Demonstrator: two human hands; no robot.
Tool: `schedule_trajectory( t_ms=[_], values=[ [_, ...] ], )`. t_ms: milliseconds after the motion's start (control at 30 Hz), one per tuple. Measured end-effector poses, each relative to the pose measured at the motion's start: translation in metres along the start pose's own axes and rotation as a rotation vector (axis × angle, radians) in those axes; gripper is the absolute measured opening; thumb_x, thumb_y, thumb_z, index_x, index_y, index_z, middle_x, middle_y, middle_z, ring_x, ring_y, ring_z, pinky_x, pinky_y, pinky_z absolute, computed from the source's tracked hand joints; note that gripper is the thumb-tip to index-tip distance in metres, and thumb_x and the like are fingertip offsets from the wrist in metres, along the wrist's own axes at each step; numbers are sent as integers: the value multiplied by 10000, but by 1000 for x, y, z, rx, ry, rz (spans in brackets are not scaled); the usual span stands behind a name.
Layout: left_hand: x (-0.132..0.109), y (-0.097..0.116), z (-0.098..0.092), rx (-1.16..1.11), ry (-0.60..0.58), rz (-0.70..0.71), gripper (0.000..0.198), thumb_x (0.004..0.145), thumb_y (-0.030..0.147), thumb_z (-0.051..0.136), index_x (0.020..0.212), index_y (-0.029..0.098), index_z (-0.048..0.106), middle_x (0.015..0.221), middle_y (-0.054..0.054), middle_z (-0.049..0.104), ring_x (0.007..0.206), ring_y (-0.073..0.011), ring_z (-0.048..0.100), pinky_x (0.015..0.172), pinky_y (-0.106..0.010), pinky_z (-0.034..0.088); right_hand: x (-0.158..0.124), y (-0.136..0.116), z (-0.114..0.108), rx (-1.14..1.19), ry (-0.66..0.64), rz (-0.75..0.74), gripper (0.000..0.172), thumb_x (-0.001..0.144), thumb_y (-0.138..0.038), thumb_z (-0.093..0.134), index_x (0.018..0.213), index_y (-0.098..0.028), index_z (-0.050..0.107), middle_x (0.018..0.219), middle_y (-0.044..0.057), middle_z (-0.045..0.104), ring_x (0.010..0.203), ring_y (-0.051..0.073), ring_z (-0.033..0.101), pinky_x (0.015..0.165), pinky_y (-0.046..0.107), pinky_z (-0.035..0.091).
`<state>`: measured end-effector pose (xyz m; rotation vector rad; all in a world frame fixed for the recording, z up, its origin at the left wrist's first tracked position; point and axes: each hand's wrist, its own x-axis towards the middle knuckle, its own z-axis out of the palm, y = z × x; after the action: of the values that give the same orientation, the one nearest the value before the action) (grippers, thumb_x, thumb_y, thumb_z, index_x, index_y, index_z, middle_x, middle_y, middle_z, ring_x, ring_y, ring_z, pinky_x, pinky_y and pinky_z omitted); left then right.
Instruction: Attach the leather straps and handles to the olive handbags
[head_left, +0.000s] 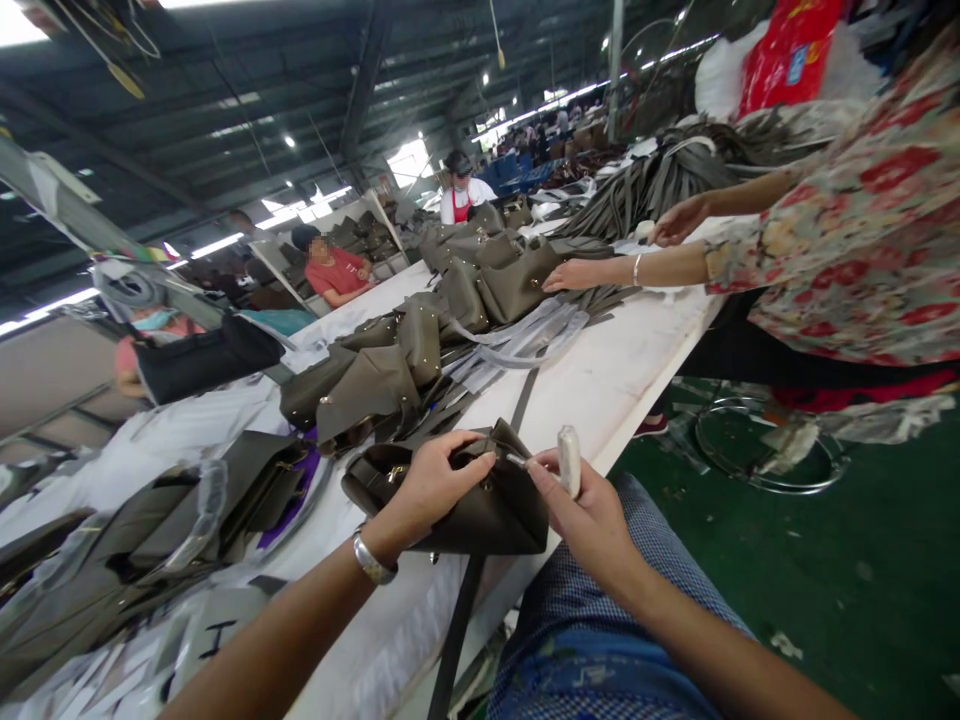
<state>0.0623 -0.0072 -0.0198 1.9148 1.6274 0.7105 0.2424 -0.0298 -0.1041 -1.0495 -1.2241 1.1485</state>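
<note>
An olive-grey handbag (495,515) lies at the near edge of the white worktable (600,380). My left hand (435,480) is closed over the bag's top edge, fingers curled round the opening. My right hand (585,505) is closed too; it grips a small white-handled tool (568,460) whose thin metal tip touches the bag near my left fingertips. A dark strap (457,630) hangs from the bag over the table edge. A silver bracelet sits on my left wrist.
Several more olive bags (420,340) and grey straps (517,335) run along the table. A co-worker in a flowered top (855,240) reaches onto the table from the right. Other seated people work at the far left. Plastic-wrapped pieces (150,540) lie left; green floor (825,560) right.
</note>
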Motion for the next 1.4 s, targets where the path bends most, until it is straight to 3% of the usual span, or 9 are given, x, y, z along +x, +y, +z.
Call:
schedule_trajectory(
  t_ms=[267,433,600,867,1033,1233,1400],
  values=[
    [-3,6,1,53,-1,4,250,833,308,640,1033,179,715,1045,-42,744,966,-222,682,913,-317,509,-4,-18,-2,-147,-54,-105,252,923,-432,561,911,-200,659,699,-3,617,629,148,554,593,249,445],
    [-3,8,0,55,-1,-8,250,821,318,656,1023,183,715,1049,-40,740,978,-227,674,919,-321,504,-2,-11,-8,-164,24,-82,244,939,-416,535,1005,-216,658,704,-1,642,655,171,598,642,270,469],
    [-2,10,-1,64,-29,1,291,822,359,661,1049,182,707,1090,-50,728,1020,-243,657,934,-340,497,8,0,-11,-337,-56,-162,250,888,-403,611,1050,-221,669,1010,61,708,931,240,647,815,328,485],
    [-4,17,-5,54,-86,-2,294,836,368,662,1059,181,697,1092,-48,720,1031,-237,647,950,-332,481,22,4,-12,-502,-140,-138,272,866,-445,635,1008,-214,658,927,45,694,856,234,640,724,309,460],
    [-5,16,-6,41,-116,6,300,846,383,662,1081,200,695,1115,-33,713,1053,-226,641,961,-315,470,28,9,-15,-435,-222,-67,242,856,-440,645,960,-225,685,874,16,712,812,215,646,696,295,442],
    [-1,15,-6,89,-118,21,290,854,385,652,1085,214,694,1093,-16,719,1028,-214,649,931,-303,480,31,9,-16,-397,-231,-19,247,853,-457,632,889,-226,709,789,2,710,732,196,636,633,277,412],
    [0,16,-2,180,-86,12,259,836,343,650,1045,195,693,1054,-24,722,984,-210,655,906,-307,493,33,9,-16,-370,-245,-29,229,856,-428,629,945,-239,722,810,-5,722,725,185,628,616,260,407]
  ],
)
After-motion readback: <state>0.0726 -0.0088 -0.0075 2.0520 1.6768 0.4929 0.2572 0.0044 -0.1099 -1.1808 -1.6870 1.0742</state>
